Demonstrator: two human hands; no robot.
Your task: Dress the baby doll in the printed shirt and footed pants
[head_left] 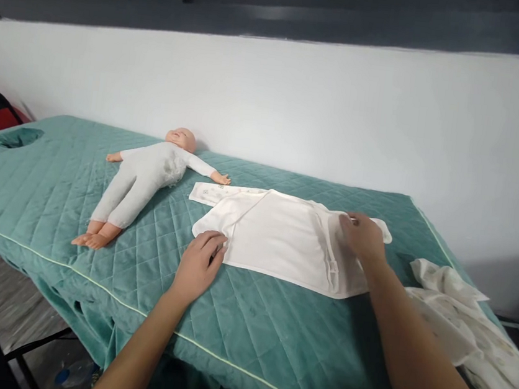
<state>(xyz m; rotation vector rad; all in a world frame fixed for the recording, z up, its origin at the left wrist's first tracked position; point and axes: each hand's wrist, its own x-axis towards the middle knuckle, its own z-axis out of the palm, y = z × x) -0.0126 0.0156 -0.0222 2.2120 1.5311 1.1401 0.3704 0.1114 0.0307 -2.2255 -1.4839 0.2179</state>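
A white wrap-front baby shirt (277,240) lies spread out on the green quilted bed cover, its sleeves pointing left and right. Curled at its lower left corner, my left hand (200,262) has thumb and fingers drawn together on the fabric edge. My right hand (367,238) is closed on the front flap near the right sleeve; its fingertips are partly hidden. Left of the shirt, a baby doll (147,169) in a white body lies on its back with arms spread. One doll hand rests close to the left sleeve.
Crumpled white printed cloths (464,330) lie at the right end, partly behind my right forearm. The green bed cover (243,336) has a round hole at the far left. A white wall (297,111) runs behind the bed below a dark window frame (261,13).
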